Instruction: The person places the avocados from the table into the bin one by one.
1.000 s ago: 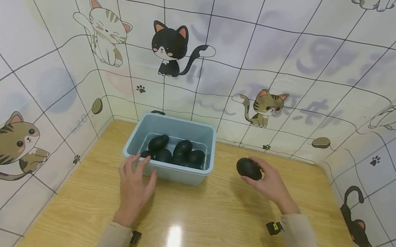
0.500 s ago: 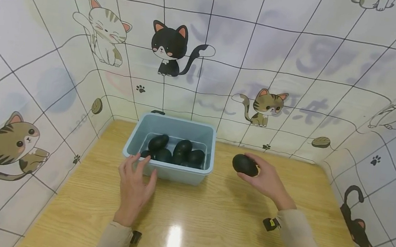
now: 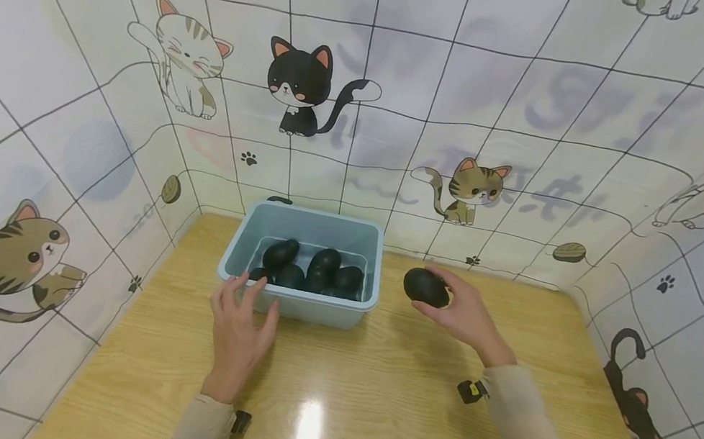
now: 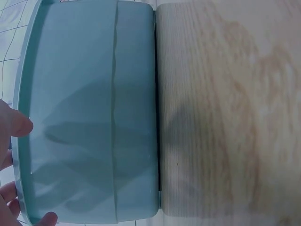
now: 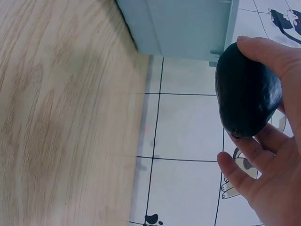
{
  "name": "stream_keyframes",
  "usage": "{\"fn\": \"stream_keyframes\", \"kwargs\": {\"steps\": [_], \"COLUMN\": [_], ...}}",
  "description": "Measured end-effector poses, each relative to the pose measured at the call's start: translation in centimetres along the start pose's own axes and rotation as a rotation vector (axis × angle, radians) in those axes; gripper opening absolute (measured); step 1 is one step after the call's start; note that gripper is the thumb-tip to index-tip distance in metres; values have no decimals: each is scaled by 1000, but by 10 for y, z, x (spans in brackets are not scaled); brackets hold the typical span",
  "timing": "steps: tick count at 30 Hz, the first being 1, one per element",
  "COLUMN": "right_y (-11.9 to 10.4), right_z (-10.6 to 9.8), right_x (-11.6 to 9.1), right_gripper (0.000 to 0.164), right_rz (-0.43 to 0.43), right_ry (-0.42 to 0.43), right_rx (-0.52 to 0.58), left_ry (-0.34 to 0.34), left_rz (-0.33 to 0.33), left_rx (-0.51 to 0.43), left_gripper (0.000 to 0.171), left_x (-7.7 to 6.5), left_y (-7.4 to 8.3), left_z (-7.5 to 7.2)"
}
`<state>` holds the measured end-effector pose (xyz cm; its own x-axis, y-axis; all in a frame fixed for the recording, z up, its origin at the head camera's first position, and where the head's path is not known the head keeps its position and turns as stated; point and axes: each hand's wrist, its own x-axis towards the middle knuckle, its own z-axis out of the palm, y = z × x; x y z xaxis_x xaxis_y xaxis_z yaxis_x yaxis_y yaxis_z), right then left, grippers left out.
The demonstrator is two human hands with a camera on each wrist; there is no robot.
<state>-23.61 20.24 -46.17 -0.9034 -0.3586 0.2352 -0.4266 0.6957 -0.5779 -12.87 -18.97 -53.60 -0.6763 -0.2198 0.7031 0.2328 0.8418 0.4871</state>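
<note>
In the head view my right hand (image 3: 462,308) holds a dark green avocado (image 3: 425,286) above the table, to the right of a light blue plastic bin (image 3: 315,309). The right wrist view shows the thumb on top of this avocado (image 5: 244,92) and fingers beneath it. Several more dark avocados (image 3: 281,253) lie inside the bin. My left hand (image 3: 237,333) is at the bin's front left, its spread, bent fingers touching the rim. In the left wrist view, fingertips (image 4: 21,125) meet the rim beside the bin's outer wall (image 4: 75,113).
The bin stands on a wooden table (image 3: 331,405) close to the back wall. Wall covering (image 3: 408,74) with a grid and cartoon cats encloses the table at the back and both sides. A bright reflection lies on the table's front part.
My right hand has moved leftward and slightly away from me, bringing the avocado nearer the bin. The left hand and the bin stay in place.
</note>
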Motion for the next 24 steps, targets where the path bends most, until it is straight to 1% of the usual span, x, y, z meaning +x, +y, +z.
{"fn": "stream_keyframes", "kwargs": {"steps": [6,12,19,24], "right_y": [-7,-12,-21,-26], "right_z": [3,7,8,9], "right_x": [5,10,16,20], "right_gripper": [78,76,76,77], "right_rz": [0,1,-19,-30], "right_ry": [-10,0,17,7], "right_rx": [15,13,32,45], "left_ry": [8,4,-16,-5], "left_rz": [4,4,-10,3], "left_rx": [3,7,3,3], "left_gripper": [44,44,44,44], "left_x": [0,-1,-1,0], "left_y": [0,0,0,-1], "left_z": [0,1,-1,-1]}}
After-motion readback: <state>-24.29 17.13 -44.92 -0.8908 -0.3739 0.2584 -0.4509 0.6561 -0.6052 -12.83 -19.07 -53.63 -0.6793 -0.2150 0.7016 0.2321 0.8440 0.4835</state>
